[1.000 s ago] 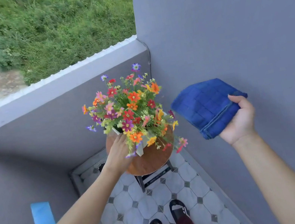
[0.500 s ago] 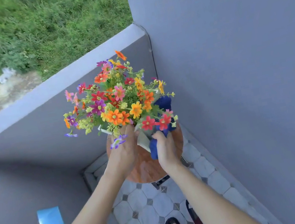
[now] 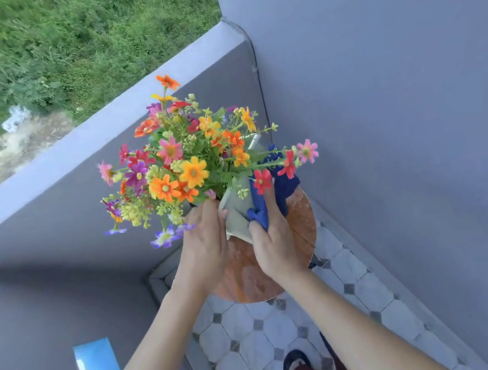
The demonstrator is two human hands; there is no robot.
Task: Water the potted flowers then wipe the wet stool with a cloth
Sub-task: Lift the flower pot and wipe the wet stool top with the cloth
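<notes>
A bunch of bright mixed flowers (image 3: pixel 187 165) stands in a pale square pot (image 3: pixel 236 215), which I hold lifted above the round wooden stool (image 3: pixel 302 226). My left hand (image 3: pixel 204 244) grips the pot's left side. My right hand (image 3: pixel 271 245) presses the pot's right side with the blue cloth (image 3: pixel 281 184) pinched against it. The stool top glistens with wet patches. Most of the pot is hidden by the blooms and my hands.
A grey balcony parapet (image 3: pixel 69 163) runs behind the stool, with grass beyond. A grey wall (image 3: pixel 404 124) closes the right side. The floor has white octagonal tiles (image 3: pixel 254 346). My shoes (image 3: pixel 295 361) stand just before the stool. A blue patch (image 3: pixel 97 365) marks the left wall.
My right hand came in from the right with the cloth and took the pot's right side. Both hands have raised the pot off the stool.
</notes>
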